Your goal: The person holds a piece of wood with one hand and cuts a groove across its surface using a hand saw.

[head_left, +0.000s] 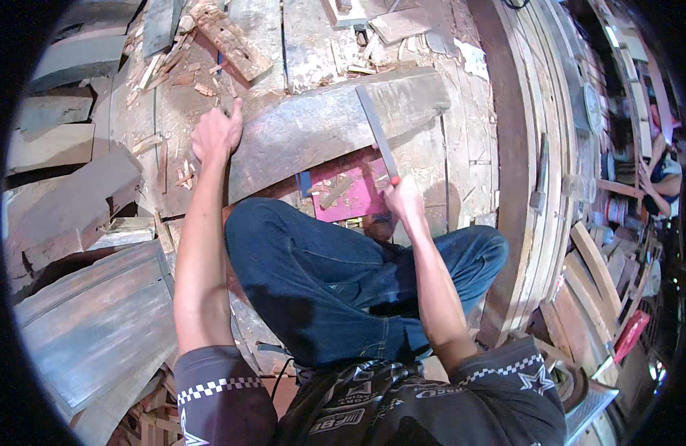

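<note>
A long grey weathered wooden plank [313, 134] lies slanted across the floor in front of my knees. My left hand [216, 134] grips its left end, fingers curled over the edge. My right hand [404, 202] is closed on the orange-tipped handle of a flat metal blade tool [377, 130], which rests across the plank's right half and points away from me. Below the plank lies a pink sheet [350, 199] with a small wood piece on it. My legs in blue jeans [320, 275] are folded beneath.
Wood offcuts and chips [209, 52] litter the floor beyond the plank. Grey boards [90, 320] are stacked at my left. Long curved planks [536, 149] run along the right. Another person [659, 175] sits at the far right.
</note>
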{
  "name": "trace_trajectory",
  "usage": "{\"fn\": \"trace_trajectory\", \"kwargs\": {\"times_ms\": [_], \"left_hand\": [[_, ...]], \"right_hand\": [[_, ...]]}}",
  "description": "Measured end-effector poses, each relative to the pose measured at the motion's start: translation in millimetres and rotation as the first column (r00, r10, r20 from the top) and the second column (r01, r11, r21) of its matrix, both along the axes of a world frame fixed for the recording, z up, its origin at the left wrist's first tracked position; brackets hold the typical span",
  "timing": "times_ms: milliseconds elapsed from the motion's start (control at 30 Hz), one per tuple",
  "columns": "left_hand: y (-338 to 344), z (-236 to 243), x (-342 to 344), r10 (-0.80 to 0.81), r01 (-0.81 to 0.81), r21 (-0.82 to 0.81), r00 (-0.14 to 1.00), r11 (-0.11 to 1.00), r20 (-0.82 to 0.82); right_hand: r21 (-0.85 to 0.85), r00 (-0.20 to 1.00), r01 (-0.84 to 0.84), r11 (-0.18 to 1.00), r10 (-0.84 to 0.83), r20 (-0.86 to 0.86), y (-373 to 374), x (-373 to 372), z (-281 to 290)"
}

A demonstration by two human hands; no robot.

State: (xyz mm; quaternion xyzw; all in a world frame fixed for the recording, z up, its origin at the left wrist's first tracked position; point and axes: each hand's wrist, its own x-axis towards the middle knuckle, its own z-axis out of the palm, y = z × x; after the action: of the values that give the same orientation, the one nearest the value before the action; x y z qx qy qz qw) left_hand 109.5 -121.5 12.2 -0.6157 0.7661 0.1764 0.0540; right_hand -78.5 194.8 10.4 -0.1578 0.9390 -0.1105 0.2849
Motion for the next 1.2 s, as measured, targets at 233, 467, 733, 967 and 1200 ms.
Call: {"fn": "trace_trajectory", "kwargs": {"times_ms": [233, 467, 733, 967, 1200], "left_hand": [[3.3, 3.7, -11.0, 0.004, -0.004, 0.021, 1.000, 1.000, 0.010], [2.0, 5.8, -3.7, 0.030, -0.031, 0.021, 0.999, 0.999, 0.040], [1.1, -1.1, -7.6, 0.007, -0.007, -0.008, 1.000, 1.000, 0.008], [1.3, 6.2, -4.4, 0.023, -0.023, 0.033, 1.000, 0.999, 0.013], [5.4, 4.1, -21.1, 0.003, -0.004, 0.028, 1.000, 1.000, 0.020]], "right_hand": [[0.034, 0.999, -0.047, 0.998, 0.047, -0.007, -47.5, -37.0, -7.0], [0.080, 1.000, -0.006, 0.997, 0.007, -0.003, 18.8, 1.9, -5.0], [0.003, 0.997, -0.064, 0.998, 0.064, -0.045, -61.9, -36.5, -1.7], [0.020, 0.995, -0.084, 0.996, 0.085, -0.052, 26.3, 4.2, -10.0], [-0.071, 0.994, -0.107, 0.992, 0.104, -0.040, -37.0, -49.6, -26.6]]}}
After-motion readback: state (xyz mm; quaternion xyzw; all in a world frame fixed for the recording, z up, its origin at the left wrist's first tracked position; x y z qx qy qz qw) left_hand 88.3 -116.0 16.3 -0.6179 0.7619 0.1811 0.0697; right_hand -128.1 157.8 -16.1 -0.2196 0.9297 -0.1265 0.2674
